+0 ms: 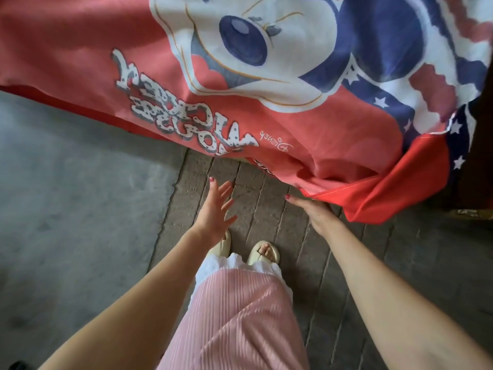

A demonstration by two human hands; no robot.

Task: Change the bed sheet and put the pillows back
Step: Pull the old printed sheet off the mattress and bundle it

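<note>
A red bed sheet (80, 49) with a large cartoon mouse print and white lettering drapes over the bed's side and fills the upper part of the view. Its lower corner hangs folded at the right, showing a brighter red underside. My right hand (314, 212) grips that lower edge of the sheet; its fingers disappear under the cloth. My left hand (216, 209) hovers over the floor with fingers spread, a short way below the sheet's hem, touching nothing. No pillows are in view.
I stand close to the bed in cream sandals (264, 253) and a pink ribbed skirt (234, 316). Below me lies a dark ridged floor mat (333, 276); grey concrete floor (66, 209) spreads to the left. A dark wooden bed post (480, 156) stands at the right edge.
</note>
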